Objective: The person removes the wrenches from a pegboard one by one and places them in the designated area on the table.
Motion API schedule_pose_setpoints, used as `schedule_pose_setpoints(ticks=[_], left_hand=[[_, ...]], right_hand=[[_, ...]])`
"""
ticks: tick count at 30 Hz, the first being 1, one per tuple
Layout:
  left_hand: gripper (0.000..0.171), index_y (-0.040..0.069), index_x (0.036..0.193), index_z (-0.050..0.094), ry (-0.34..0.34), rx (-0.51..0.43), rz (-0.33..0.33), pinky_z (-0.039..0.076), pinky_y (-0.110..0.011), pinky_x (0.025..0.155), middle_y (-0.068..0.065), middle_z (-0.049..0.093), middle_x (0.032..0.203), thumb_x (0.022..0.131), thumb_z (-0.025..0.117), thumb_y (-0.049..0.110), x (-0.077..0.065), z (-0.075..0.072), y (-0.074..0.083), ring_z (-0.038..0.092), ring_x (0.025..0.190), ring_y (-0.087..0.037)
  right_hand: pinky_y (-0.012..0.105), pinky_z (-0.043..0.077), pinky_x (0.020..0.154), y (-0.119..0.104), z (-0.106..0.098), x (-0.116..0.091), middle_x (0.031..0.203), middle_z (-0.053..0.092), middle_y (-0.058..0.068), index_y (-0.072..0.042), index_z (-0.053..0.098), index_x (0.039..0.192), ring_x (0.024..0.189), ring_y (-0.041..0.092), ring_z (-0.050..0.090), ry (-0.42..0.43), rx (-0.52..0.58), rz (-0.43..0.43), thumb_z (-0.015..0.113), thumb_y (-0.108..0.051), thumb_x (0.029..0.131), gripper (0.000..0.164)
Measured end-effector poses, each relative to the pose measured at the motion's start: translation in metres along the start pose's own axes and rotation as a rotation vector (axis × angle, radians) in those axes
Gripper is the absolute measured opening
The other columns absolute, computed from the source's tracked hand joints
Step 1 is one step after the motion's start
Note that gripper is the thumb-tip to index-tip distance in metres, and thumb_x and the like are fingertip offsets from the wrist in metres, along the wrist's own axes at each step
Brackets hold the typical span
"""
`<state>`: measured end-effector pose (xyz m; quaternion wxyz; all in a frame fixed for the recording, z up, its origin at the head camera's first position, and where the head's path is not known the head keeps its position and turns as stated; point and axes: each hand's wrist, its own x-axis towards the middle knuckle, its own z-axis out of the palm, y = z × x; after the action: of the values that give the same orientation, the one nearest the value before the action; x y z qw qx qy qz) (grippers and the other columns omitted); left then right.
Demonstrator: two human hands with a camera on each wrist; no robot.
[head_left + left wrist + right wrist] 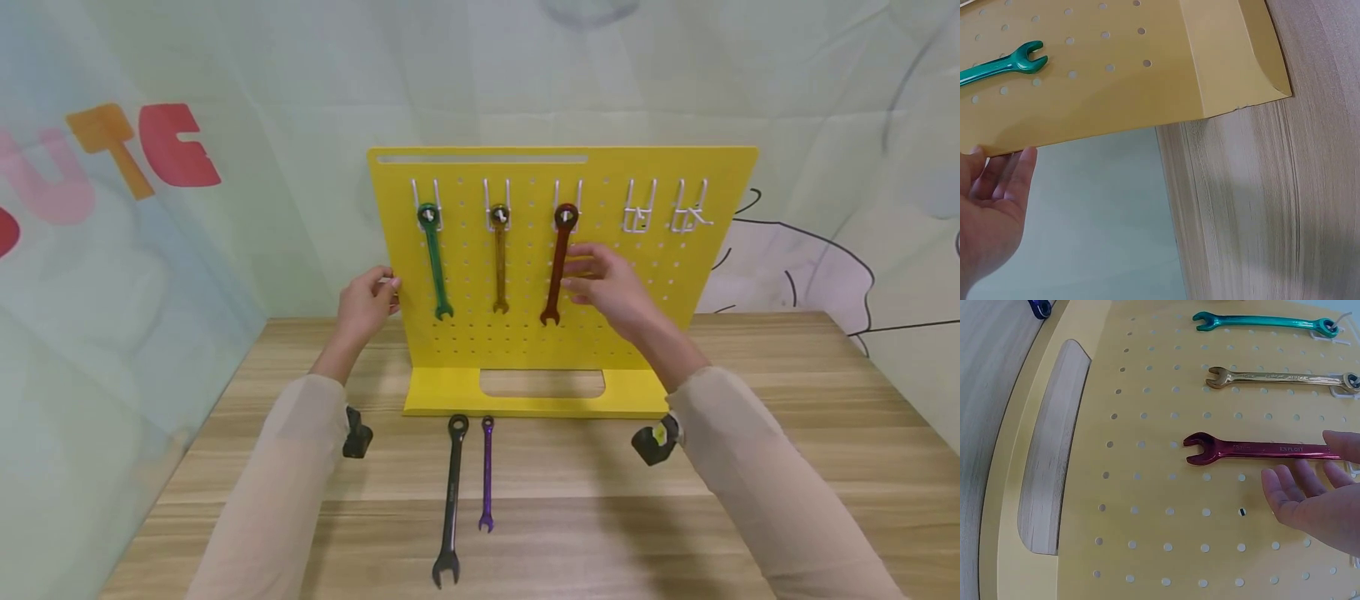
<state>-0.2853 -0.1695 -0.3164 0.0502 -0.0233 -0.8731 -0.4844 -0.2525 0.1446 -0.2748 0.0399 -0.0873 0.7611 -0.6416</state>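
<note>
A yellow pegboard [637, 308] stands upright on the table. Its left edge is pinched by my left hand [366, 302]. My right hand [611, 283] is beside the red wrench [558, 267], its fingers loosely bent, very near or touching the shaft. In the right wrist view the thumb [1342, 445] overlaps that shaft. The red wrench hangs by its ring end on a hook, lower end slanting left. A green wrench [435, 262] and a gold wrench [501, 267] hang to its left. A black wrench [452, 500] and a smaller purple wrench [487, 475] lie before the board.
Two white hooks, a middle one [637, 218] and a far right one [688, 218], hold no wrench. Wood-grain table [787, 417] extends to both sides of the board's base. A printed cloth [300, 83] hangs behind. Each wrist carries a small black camera mount [655, 442].
</note>
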Motion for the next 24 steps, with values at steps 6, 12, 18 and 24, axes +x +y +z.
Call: schedule_pose_setpoints(ticks=[6, 12, 18, 24], left_hand=[[0.032, -0.003, 0.123, 0.048, 0.005, -0.009, 0.008, 0.053, -0.038, 0.082, -0.024, 0.056, 0.115, 0.098, 0.042, 0.017, -0.0004, 0.0005, -0.0002, 0.059, 0.099, -0.033], [0.032, -0.003, 0.123, 0.048, 0.012, -0.005, 0.012, 0.054, -0.036, 0.08, -0.024, 0.057, 0.114, 0.098, 0.043, 0.016, -0.0003, 0.0006, 0.0001, 0.06, 0.099, -0.033], [0.032, -0.003, 0.124, 0.048, 0.008, -0.008, 0.012, 0.053, -0.038, 0.082, -0.024, 0.057, 0.115, 0.098, 0.043, 0.016, -0.0006, 0.001, 0.0009, 0.059, 0.1, -0.033], [0.031, -0.003, 0.121, 0.049, 0.019, 0.003, 0.019, 0.054, -0.036, 0.08, -0.025, 0.057, 0.114, 0.098, 0.043, 0.016, -0.0016, 0.0004, 0.0013, 0.06, 0.099, -0.033]], right_hand=[[0.045, 0.043, 0.094, 0.0007, 0.0015, 0.0023, 0.122, 0.047, 0.022, 0.003, 0.037, 0.131, 0.108, 0.031, 0.048, 0.01, -0.005, 0.01, 0.049, 0.004, 0.091, 0.042], [0.043, 0.045, 0.093, 0.0012, 0.0035, 0.0053, 0.109, 0.047, 0.018, 0.006, 0.039, 0.128, 0.1, 0.029, 0.05, 0.027, -0.004, 0.015, 0.049, 0.005, 0.091, 0.039], [0.041, 0.047, 0.091, 0.0016, 0.0049, 0.0048, 0.104, 0.048, 0.014, 0.004, 0.038, 0.129, 0.093, 0.024, 0.051, 0.039, 0.003, 0.023, 0.049, 0.005, 0.091, 0.04], [0.034, 0.051, 0.082, 0.0018, 0.005, 0.0046, 0.101, 0.047, 0.012, 0.003, 0.04, 0.128, 0.088, 0.019, 0.05, 0.05, -0.006, 0.028, 0.049, 0.005, 0.09, 0.038]])
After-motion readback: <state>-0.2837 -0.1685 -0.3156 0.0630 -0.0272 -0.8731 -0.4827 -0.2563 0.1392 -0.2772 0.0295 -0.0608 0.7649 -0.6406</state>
